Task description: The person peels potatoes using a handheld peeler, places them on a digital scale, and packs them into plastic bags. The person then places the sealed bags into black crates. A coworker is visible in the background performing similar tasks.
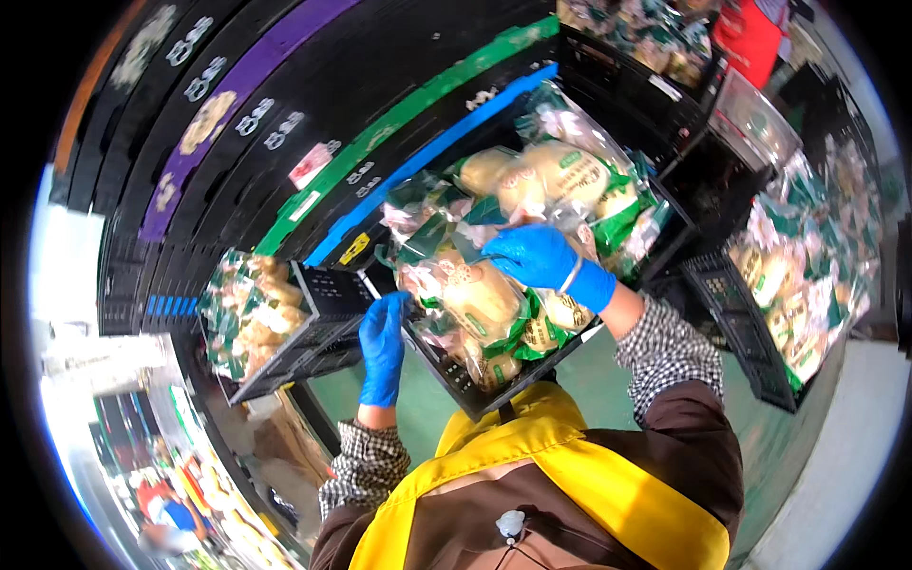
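A black plastic crate (467, 395) in front of me is heaped with clear plastic bags of pale, rounded produce (484, 299); the bags have green printed bases. My right hand (538, 260), in a blue glove with a band at the wrist, is closed on the gathered top of one bag over the middle of the heap. My left hand (383, 342), also blue-gloved, is raised at the crate's left edge. Its fingertips are near a bag's edge; whether they pinch anything cannot be told.
Stacked black crates (299, 142) with purple, green and blue bands rise beyond. Crates of similar bags stand at the left (306, 335), right (748, 335) and upper right (627, 71). A clear plastic container (759, 117) stands at the right. Another person (171, 509) is far off at lower left.
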Demonstrator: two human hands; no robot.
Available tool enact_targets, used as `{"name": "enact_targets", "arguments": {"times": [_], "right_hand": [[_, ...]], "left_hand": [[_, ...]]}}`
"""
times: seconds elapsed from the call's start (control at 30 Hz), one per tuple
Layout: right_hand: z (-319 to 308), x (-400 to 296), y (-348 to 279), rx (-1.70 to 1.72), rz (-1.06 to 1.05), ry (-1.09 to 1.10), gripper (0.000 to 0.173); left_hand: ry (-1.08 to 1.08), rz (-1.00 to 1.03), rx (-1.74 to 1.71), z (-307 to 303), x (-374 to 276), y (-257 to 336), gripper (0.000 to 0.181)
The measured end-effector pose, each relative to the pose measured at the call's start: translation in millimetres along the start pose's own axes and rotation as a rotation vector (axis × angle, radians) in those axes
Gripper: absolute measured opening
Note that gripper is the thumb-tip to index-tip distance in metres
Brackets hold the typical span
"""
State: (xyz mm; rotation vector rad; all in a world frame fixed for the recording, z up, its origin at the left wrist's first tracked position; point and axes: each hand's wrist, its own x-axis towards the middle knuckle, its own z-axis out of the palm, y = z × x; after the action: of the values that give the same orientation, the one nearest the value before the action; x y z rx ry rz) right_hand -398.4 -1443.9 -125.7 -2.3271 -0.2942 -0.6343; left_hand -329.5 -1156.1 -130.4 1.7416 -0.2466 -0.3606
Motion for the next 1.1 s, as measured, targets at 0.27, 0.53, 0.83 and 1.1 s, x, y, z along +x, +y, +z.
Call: {"name": "enact_targets", "arguments": {"times": [0.27,0.53,0.83,1.1], "right_hand": [[-87,28,-67,-0.156,-0.097,0.399,0.045],[-65,12,79,-0.520,0.197,-0.104,0.053],[5,32,-69,-1.340,-0.271,0.279,0.046],[233,117,-268,-0.234,-0.263,-0.290,0.030]], "left_hand": [[0.328,-0.304,0.087,-104,-146,-52,0.018],[0.053,-0.635,0.793,-180,-320,-115,0.039],[0.226,-0.982,0.535,-267,-548,-304,0.048],[0.696,-0.973,0.308,-353,-651,-384,0.048]]}}
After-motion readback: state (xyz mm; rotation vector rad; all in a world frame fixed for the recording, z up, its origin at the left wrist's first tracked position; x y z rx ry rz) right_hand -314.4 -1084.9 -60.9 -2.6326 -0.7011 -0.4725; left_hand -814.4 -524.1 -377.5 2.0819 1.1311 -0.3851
